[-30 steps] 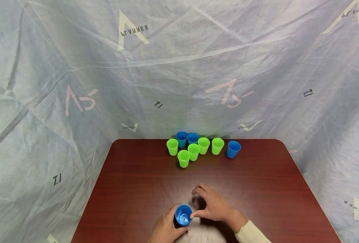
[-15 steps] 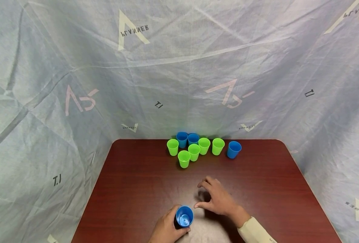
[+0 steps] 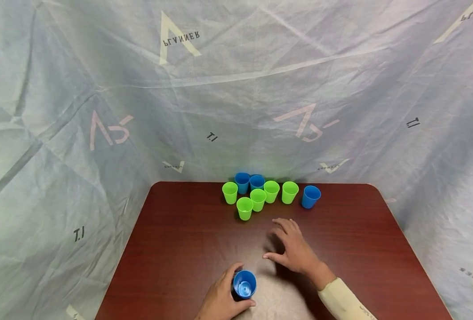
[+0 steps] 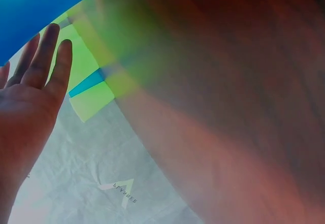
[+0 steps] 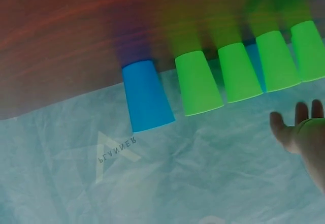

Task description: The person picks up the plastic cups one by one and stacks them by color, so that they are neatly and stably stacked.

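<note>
In the head view a blue cup (image 3: 245,284) stands upright near the front of the table. My left hand (image 3: 223,295) is around its left side, with thumb and fingers spread loosely. The left wrist view shows the fingers of this hand (image 4: 35,76) fairly straight, beside the blue cup (image 4: 38,13); the thumb is hidden there. My right hand (image 3: 296,251) hovers over the table to the right of that cup, holding nothing, thumb and fingers apart. Ahead of it are a green cup (image 3: 290,193) and a blue cup (image 3: 310,197). Three fingertips show in the right wrist view.
Several more green cups (image 3: 244,209) and two blue cups (image 3: 242,183) stand upright near the back edge of the dark red table (image 3: 188,231). A grey cloth (image 3: 220,111) with printed marks hangs behind and at both sides.
My right hand has left the near blue cup's rim and moved forward and right, its fingers spreading. The left hand's fingers and thumb have loosened around that cup. The far cups stay put.
</note>
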`<state>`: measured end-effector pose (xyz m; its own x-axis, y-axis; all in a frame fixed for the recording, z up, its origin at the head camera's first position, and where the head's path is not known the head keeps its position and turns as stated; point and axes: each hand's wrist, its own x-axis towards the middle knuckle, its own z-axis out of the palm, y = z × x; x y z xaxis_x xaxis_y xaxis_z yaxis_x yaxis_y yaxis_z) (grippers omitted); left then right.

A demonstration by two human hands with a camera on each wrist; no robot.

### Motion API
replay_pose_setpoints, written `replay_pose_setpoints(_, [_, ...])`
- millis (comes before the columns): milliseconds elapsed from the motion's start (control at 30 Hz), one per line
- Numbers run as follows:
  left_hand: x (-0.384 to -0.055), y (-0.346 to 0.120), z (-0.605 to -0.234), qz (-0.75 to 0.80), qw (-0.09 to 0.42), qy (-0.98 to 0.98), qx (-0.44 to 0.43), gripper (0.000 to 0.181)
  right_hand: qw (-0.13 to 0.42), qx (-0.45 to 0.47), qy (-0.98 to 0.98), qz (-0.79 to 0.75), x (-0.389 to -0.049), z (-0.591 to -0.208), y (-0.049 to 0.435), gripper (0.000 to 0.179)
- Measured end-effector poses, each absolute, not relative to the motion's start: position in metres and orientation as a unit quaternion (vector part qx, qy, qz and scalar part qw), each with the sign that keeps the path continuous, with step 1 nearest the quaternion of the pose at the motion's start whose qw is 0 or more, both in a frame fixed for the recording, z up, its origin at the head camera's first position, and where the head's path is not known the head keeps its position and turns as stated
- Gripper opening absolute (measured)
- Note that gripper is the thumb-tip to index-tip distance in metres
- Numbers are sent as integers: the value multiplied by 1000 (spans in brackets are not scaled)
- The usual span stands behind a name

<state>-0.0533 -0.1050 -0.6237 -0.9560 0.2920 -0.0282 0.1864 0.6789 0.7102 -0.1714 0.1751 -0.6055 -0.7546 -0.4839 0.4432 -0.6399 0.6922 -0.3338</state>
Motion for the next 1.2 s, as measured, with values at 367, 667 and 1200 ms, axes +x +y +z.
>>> replay_pose_setpoints(367, [-53,-99,-614,389,57,911,128,91,138,245,-933,224,-181,-605,186,84])
replay_pose_setpoints(667, [-55,-97,-618,376,70,914,137,83,121,207,-948,211,-185,-606,190,90])
replay_pose_setpoints(1200, [-61,-93,-622,368,62,916,149,67,105,143,-964,199,-213,-607,217,83])
